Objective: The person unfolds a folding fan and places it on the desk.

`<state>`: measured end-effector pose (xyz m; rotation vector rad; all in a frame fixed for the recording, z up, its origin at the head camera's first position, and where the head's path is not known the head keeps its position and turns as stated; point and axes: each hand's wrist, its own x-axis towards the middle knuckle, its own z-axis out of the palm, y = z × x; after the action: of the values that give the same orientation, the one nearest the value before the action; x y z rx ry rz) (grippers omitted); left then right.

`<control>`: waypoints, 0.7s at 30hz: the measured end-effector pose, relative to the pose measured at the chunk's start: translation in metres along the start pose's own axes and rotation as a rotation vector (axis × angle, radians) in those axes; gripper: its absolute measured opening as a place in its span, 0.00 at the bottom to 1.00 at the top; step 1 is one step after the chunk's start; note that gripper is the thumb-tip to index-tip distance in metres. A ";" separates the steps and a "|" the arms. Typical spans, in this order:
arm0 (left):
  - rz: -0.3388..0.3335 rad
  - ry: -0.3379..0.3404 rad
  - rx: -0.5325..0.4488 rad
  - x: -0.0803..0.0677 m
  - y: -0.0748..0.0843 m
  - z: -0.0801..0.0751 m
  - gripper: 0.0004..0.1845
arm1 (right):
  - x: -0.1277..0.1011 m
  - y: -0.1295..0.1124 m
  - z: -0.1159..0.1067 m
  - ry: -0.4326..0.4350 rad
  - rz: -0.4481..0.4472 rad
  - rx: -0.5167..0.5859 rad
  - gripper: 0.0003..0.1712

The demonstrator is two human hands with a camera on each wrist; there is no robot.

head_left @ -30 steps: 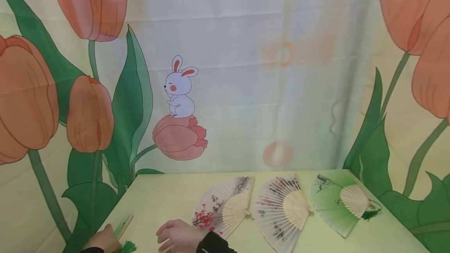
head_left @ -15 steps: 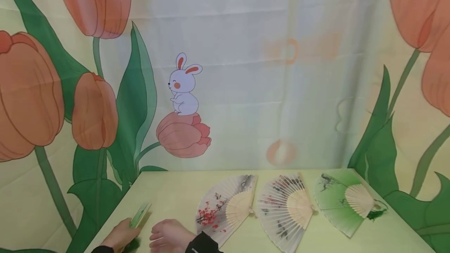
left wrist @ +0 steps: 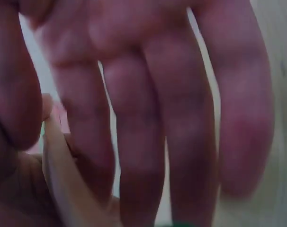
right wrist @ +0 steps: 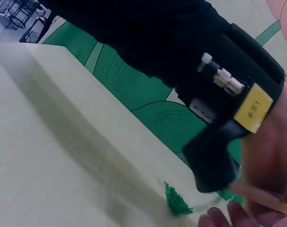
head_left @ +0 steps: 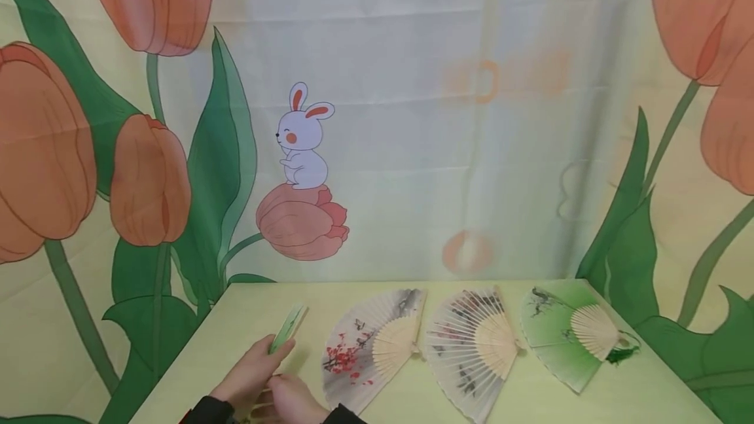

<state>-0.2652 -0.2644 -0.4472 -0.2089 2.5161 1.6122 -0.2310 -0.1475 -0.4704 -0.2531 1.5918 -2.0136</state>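
Observation:
A folded green fan (head_left: 288, 326) with wooden ribs points up and away over the near left of the table (head_left: 247, 309). My left hand (head_left: 250, 371) grips it around the middle. My right hand (head_left: 294, 402) sits just below, fingers curled at the fan's lower end. In the left wrist view the fingers (left wrist: 157, 123) fill the frame, with a wooden rib (left wrist: 58, 175) beside the thumb. The right wrist view shows the fan's green tassel (right wrist: 176, 202) hanging over the table (right wrist: 49, 142) and a wooden rib (right wrist: 257, 196) among fingertips.
Three open paper fans lie in a row on the table: one with red blossoms (head_left: 371, 345), one with pale ribs (head_left: 471, 345), and a green one (head_left: 559, 339) with a dark tassel (head_left: 624, 353). A tulip-and-rabbit cloth (head_left: 412, 116) hangs behind. The table's left edge is near my hands.
My left hand has lifted the folded fan and carried it rightward and away from the table's left edge. The right hand has closed in under it. The open fans have not moved.

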 end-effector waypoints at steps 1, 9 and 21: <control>0.018 0.005 0.010 0.000 0.003 0.004 0.37 | -0.002 -0.001 -0.001 0.018 -0.013 -0.007 0.17; 0.113 -0.032 -0.143 -0.003 0.025 0.030 0.32 | -0.010 -0.011 -0.022 0.135 -0.128 0.012 0.18; 0.353 0.105 -0.118 -0.004 0.064 0.074 0.23 | -0.032 -0.044 -0.067 0.283 -0.275 -0.022 0.19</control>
<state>-0.2700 -0.1706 -0.4195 0.1516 2.6542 1.9255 -0.2495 -0.0688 -0.4416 -0.2128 1.8362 -2.3260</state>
